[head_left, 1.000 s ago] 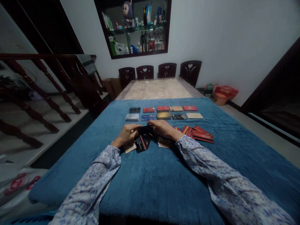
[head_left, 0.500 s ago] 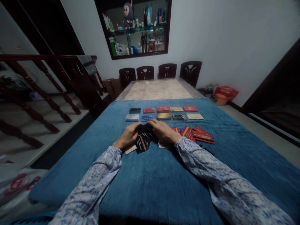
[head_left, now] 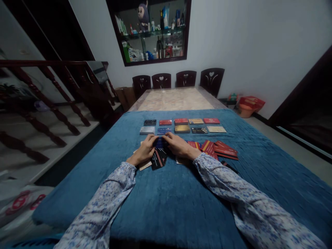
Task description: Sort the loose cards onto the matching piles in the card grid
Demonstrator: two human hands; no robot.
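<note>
My left hand point(head_left: 145, 149) and my right hand point(head_left: 178, 145) meet over the middle of the cloth, both closed on the ends of some dark blue cards point(head_left: 160, 142). How many cards they hold is hidden by the fingers. Black cards point(head_left: 157, 159) lie fanned beneath, beside my left hand, with a pale card point(head_left: 145, 165) under its wrist. By my right wrist are red-and-yellow cards point(head_left: 195, 144) and loose red cards point(head_left: 225, 150). Beyond my hands stand two rows of neat card stacks, among them a blue one point(head_left: 164, 131) and a gold one point(head_left: 182, 129).
A blue cloth point(head_left: 155, 200) covers the near part of the table, and the bare tabletop point(head_left: 176, 98) shows behind it. Several dark chairs point(head_left: 212, 80) line the far end. A wooden railing point(head_left: 46, 93) runs at the left; a red bag point(head_left: 251, 101) sits on the floor at right.
The dark blue cards have tipped flatter, so more of their blue face shows between my hands. Both hands stay in nearly the same place.
</note>
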